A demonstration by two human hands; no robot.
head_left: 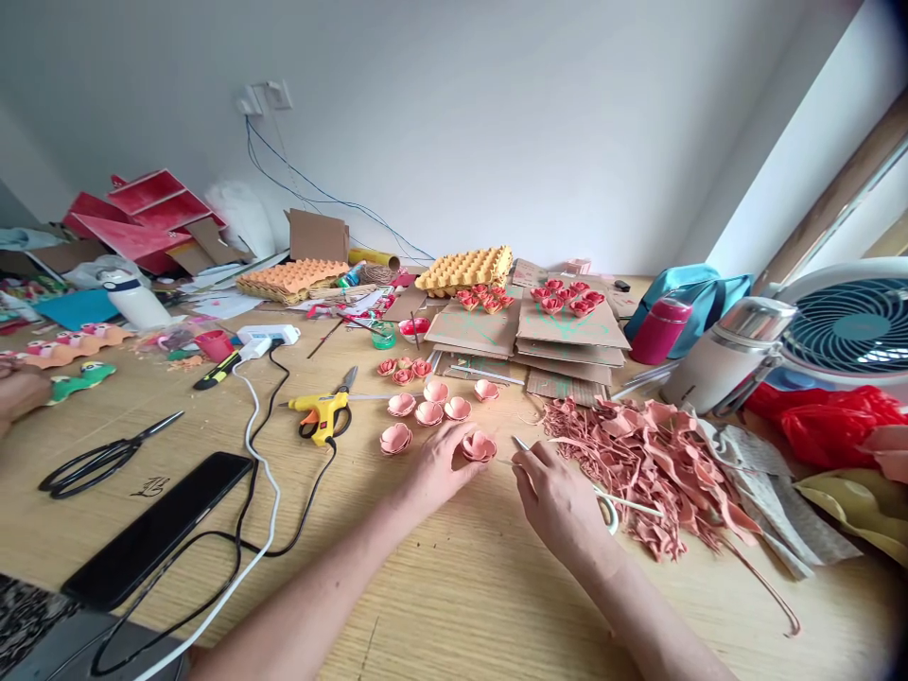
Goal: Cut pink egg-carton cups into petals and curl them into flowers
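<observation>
My left hand (pixel 441 465) has its thumb and fingers around the edge of a pink petal-shaped cup (pixel 480 447), which looks cut from egg carton. In my right hand (pixel 559 501) is a pair of scissors; the blade tip (pixel 520 443) points toward the cup and a pale handle loop (pixel 608 512) shows behind the hand. Several similar pink cups (pixel 428 413) sit just beyond my left hand, one of them (pixel 395 438) to its left. Right of my right hand lies a heap of pink scraps (pixel 653 463).
A yellow glue gun (pixel 324 414), cords, a black phone (pixel 160 530) and black scissors (pixel 106 459) lie on the left. Cardboard stacks (pixel 567 326) with red flowers stand behind. A flask (pixel 727 355) and fan (pixel 844 322) are at right. Another person's hand (pixel 21 392) shows far left.
</observation>
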